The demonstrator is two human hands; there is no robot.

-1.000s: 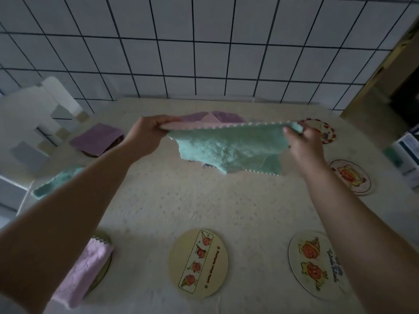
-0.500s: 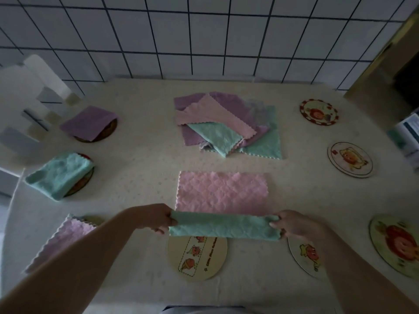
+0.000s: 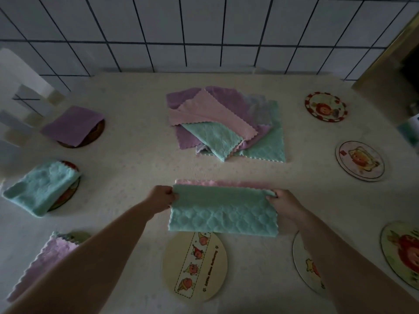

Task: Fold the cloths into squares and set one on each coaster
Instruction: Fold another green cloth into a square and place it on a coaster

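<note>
Left hand (image 3: 161, 199): fingers pinch the cloth (image 3: 223, 211) at its far left corner. Right hand (image 3: 284, 203): pinches the far right corner. Cloth: teal face up, pink edge showing beyond; folded in half, lying between the hands, long axis left to right. Bare coaster (image 3: 195, 266) just nearer than the fingers; likely destination after a crosswise fold.
</note>
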